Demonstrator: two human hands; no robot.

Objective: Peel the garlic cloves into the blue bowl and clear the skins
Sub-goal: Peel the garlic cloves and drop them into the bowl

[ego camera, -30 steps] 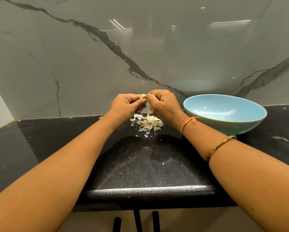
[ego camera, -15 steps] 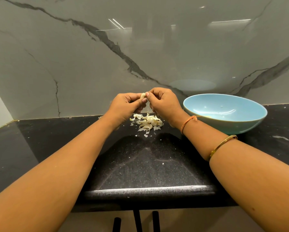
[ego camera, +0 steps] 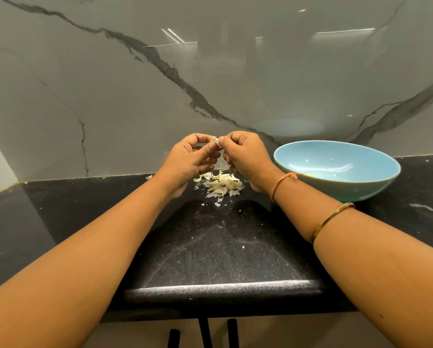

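My left hand (ego camera: 189, 158) and my right hand (ego camera: 245, 156) are raised side by side above the black counter, fingertips meeting. Between them they pinch one small pale garlic clove (ego camera: 216, 140), mostly covered by the fingers. Directly below the hands lies a pile of garlic cloves and papery skins (ego camera: 221, 185) on the counter. The blue bowl (ego camera: 336, 183) stands to the right of my right hand, tilted toward me, with a few small pale bits inside near its rim.
The black speckled counter (ego camera: 223, 247) runs to a grey marble backsplash (ego camera: 110, 96). Loose skin flecks lie around the pile and at the far right (ego camera: 422, 206). The counter's front edge (ego camera: 223, 287) has dark cabinet handles below it.
Both hands have lifted slightly with the clove and the fingers have shifted on it. The pile and bowl have not moved.
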